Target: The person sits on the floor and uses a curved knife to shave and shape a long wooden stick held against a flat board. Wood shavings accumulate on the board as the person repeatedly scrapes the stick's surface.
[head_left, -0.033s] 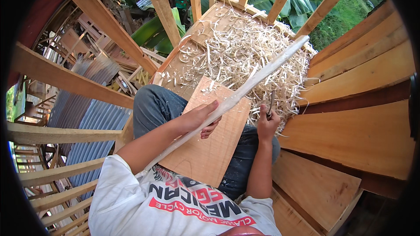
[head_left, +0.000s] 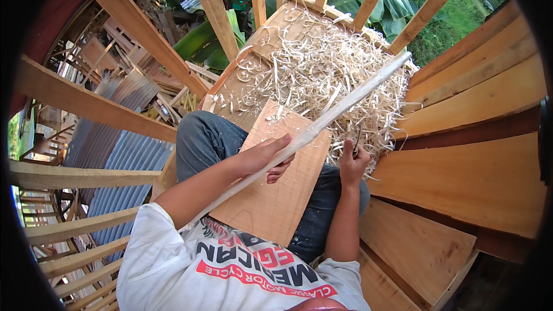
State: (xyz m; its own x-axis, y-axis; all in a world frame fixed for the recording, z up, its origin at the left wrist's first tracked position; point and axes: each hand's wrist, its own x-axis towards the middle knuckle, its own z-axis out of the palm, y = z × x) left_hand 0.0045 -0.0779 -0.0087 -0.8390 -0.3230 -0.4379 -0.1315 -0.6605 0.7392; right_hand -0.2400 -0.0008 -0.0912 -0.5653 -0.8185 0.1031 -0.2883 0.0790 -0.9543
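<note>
Well to the left of both hands, wooden slats point(head_left: 86, 98) fan outward, with blue-grey corrugated sheets point(head_left: 121, 164) beyond them. Nearer, just left of the left hand, a bent knee in dark jeans point(head_left: 201, 138) shows below the left forearm's reach.

The left hand point(head_left: 262, 155) is wrapped around a pale stick point(head_left: 331, 116), thumb above and fingertips curling out below. One end of the stick runs back along that forearm toward the grey shirt point(head_left: 152, 247); the other slants up past the hand, well beyond it to the right. Compared with the earlier picture, this far end sits a little farther right and lower, and the left hand is very slightly to the right. The shift is small; I judge that it re-aims the stick without loosening the grip.

Beneath the left hand, a flat wooden board point(head_left: 276, 201) lies tilted across the lap. Ahead of both hands, curled shavings point(head_left: 322, 52) are heaped, some reaching close to the right hand.

The right hand point(head_left: 353, 167), well apart from the left, is closed around the handle of a thin-bladed tool point(head_left: 357, 141), its blade pointing up. Blade and stick are apart, so no cutting seems under way at this instant. Right of that hand stand broad orange-brown planks point(head_left: 461, 181).
</note>
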